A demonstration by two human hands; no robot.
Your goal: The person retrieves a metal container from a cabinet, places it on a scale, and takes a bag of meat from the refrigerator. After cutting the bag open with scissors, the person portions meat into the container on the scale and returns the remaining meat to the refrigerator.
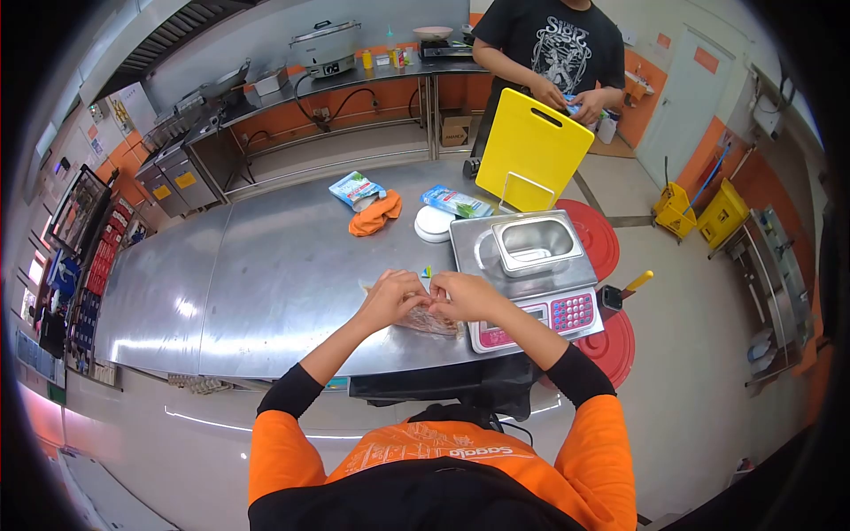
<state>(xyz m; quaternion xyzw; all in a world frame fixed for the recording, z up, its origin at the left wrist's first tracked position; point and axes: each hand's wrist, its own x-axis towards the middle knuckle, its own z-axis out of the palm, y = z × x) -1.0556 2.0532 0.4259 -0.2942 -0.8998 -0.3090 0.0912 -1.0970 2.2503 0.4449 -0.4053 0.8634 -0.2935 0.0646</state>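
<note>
A clear plastic bag [429,321] with something brownish in it lies on the steel table, below my two hands. My left hand [394,299] pinches the upper part of the bag with bent fingers. Close beside it, my right hand [462,296] pinches the same bag, its fingertips almost meeting the left ones. A small green and yellow scrap [427,272] shows just beyond my fingers. To the right stands a digital scale [536,310] bearing a rectangular steel pan [534,251]. What exactly the bag contains cannot be made out.
Beyond my hands are an orange cloth [375,215], blue-white packets [456,201] and a round white lid or tub [433,225]. A yellow cutting board [536,146] stands in a wire rack. Red round lids [591,234] are at the right. Opposite stands a person [562,53] handling a small blue item.
</note>
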